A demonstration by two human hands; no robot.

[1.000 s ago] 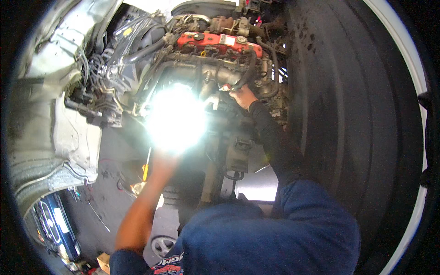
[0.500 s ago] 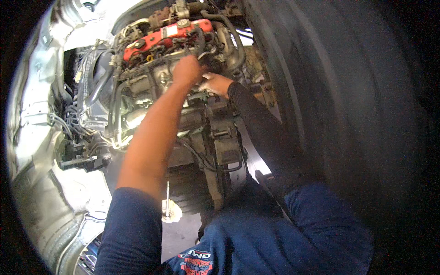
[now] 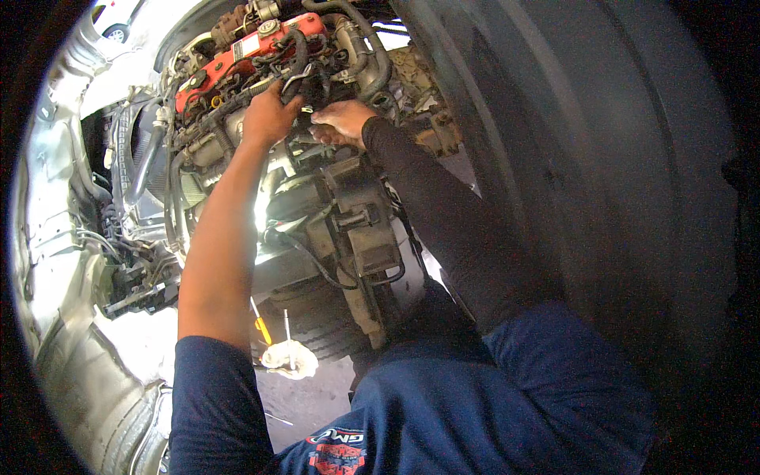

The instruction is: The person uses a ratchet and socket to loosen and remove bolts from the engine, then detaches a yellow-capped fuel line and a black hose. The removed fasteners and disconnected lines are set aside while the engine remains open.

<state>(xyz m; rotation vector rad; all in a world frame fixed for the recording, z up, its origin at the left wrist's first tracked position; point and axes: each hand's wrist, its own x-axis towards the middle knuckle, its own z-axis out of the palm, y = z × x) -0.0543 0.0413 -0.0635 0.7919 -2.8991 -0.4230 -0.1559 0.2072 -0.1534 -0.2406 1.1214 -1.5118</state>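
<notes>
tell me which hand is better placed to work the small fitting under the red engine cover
Right, probably. The right hand has its fingertips pinched at the small metal fitting below the red engine cover. The left hand is wrapped around a black hose beside it, seemingly holding it aside.

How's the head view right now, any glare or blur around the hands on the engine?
Head view: both hands are sharp and evenly lit, left hand and right hand on the hoses below the red engine cover; a blown-out bright strip at top left; fisheye bends the edges; the right side is dark.
</notes>
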